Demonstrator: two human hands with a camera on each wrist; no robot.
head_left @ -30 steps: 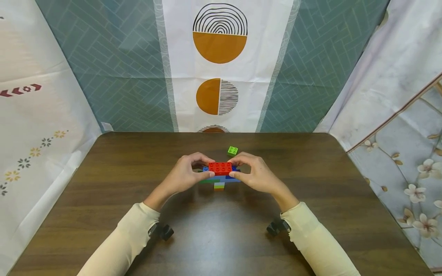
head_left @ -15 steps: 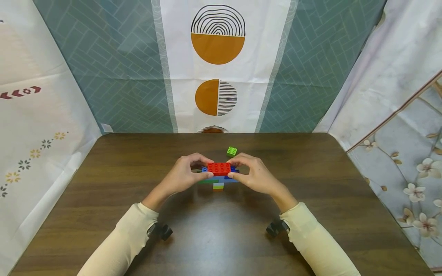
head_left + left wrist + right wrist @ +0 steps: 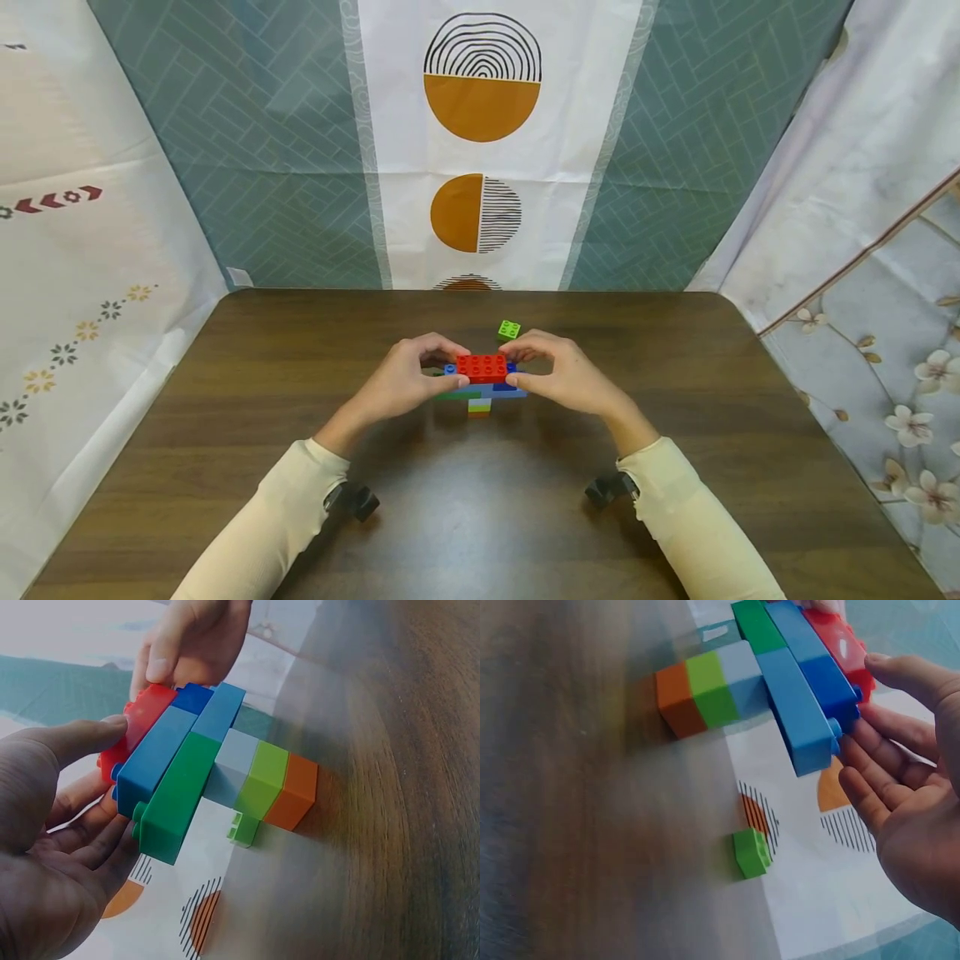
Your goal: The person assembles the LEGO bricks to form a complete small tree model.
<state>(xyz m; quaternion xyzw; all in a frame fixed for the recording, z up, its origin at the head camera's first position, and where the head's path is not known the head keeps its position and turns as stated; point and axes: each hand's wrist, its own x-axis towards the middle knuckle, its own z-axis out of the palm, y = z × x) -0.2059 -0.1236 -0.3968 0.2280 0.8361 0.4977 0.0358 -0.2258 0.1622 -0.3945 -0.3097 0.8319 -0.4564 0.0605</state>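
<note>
A red brick [image 3: 482,368] tops a stack of toy building bricks. My left hand [image 3: 408,379] grips its left end between thumb and fingers, and my right hand [image 3: 562,379] holds the right end the same way. Under it, in the left wrist view, lie a light blue brick [image 3: 156,756] and a dark blue brick [image 3: 194,698]. Below those come a green brick [image 3: 176,799] and another light blue brick [image 3: 218,712]. The narrow foot is a pale brick [image 3: 231,766], a lime brick [image 3: 262,777] and an orange brick [image 3: 293,791], standing on the table.
One loose lime green brick [image 3: 509,330] lies on the brown wooden table [image 3: 480,517] just behind the stack. Patterned cloth [image 3: 300,167] hangs beyond the table's back edge, and more cloth hangs at both sides.
The head view has shifted slightly. Both hands keep their hold on the red brick, and the stack stays in place.
</note>
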